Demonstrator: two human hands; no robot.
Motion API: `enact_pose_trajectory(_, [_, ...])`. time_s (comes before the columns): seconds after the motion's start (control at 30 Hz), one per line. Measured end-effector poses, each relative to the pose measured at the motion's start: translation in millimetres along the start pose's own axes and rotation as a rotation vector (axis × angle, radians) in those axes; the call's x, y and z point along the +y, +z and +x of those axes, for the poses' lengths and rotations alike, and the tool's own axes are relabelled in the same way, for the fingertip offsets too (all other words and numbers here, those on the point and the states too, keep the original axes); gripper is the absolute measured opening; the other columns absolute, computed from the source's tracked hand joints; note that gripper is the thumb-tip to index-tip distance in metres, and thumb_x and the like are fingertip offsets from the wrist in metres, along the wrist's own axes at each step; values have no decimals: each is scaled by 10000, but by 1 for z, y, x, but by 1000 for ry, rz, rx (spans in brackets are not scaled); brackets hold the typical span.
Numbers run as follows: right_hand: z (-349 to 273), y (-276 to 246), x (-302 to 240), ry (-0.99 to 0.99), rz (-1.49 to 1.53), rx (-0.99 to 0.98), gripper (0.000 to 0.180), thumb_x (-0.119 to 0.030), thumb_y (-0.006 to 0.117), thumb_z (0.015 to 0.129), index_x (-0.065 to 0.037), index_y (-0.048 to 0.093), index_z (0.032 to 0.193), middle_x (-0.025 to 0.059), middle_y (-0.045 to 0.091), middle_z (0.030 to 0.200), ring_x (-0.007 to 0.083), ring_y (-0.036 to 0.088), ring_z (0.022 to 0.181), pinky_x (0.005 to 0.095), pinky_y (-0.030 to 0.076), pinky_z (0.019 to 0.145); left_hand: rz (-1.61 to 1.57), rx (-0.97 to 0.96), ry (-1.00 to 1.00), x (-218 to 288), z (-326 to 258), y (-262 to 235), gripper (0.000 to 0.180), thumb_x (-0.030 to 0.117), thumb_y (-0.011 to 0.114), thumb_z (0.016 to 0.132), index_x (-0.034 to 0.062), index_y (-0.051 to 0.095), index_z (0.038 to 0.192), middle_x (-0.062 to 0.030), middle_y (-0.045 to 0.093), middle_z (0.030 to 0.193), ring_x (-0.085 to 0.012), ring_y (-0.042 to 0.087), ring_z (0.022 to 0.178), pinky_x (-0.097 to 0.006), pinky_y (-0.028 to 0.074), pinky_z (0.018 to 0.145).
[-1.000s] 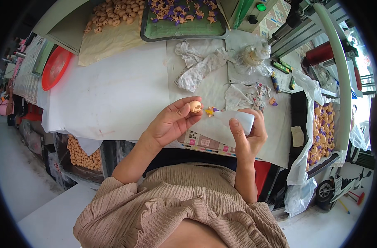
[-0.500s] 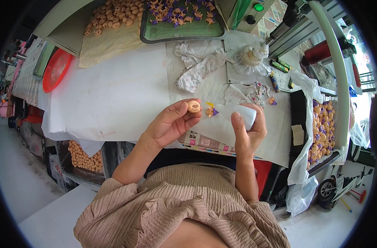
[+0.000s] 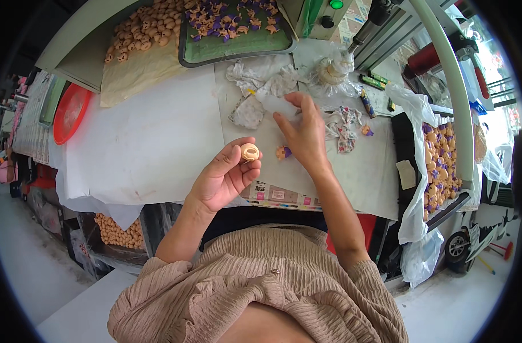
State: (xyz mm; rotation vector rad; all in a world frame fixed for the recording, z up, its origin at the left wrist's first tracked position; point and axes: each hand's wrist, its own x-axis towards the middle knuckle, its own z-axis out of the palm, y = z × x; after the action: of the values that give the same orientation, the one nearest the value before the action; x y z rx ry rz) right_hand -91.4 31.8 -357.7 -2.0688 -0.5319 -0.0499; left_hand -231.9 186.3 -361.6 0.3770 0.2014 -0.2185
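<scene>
Left hand (image 3: 219,176): pinching peach-coloured ball (image 3: 249,152) | right hand (image 3: 305,132): half-spread at white bottle (image 3: 278,106), grip unclear

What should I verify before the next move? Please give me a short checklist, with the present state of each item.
1. Left hand holds the ball: ok.
2. Ball's opening in view: ok.
3. Right hand free of the bottle: cannot tell.
4. Bottle upright: not ok, tipped sideways.
5. Yellow tip off the rag: cannot tell, they overlap in view.
6. Figure near right hand, not held: ok.
</scene>
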Motion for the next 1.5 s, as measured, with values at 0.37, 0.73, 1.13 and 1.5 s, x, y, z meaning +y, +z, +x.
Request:
enact_pose_trajectory(0.37, [-58, -22, -10, -47, -163, -158, 208, -80, 733, 737, -26, 654, 921, 97, 656, 929, 278, 568, 868, 369, 459, 789, 81, 41, 2, -2, 3, -2, 420, 144, 559, 952, 22, 452, 1340, -109, 602, 1168, -145, 630, 976, -267, 536, 886])
enact_pose_trajectory(0.73, [-73, -36, -19, 91, 309, -109, 165, 7, 709, 764, -16, 645, 914, 50, 619, 871, 123, 580, 814, 246, 456, 733, 314, 82, 20, -18, 1, 6, 369, 136, 566, 949, 6, 509, 1290, -55, 614, 1110, -130, 624, 962, -266, 524, 884])
enact_pose_trajectory(1.13, [-70, -46, -32, 85, 318, -276, 183, 25, 740, 740, 7, 685, 914, 48, 634, 888, 102, 578, 794, 234, 455, 689, 510, 60, 60, -22, 3, -2, 355, 137, 679, 867, -6, 595, 1181, -66, 647, 1026, -142, 636, 917, -268, 553, 818])
enact_pose_trajectory(1.5, [-63, -43, -32, 31, 321, -339, 206, 45, 763, 716, 8, 722, 915, 64, 653, 844, 127, 608, 782, 238, 469, 688, 491, 84, 114, -22, -2, 2, 343, 126, 721, 826, -13, 616, 1121, -97, 667, 974, -160, 666, 809, -284, 587, 751])
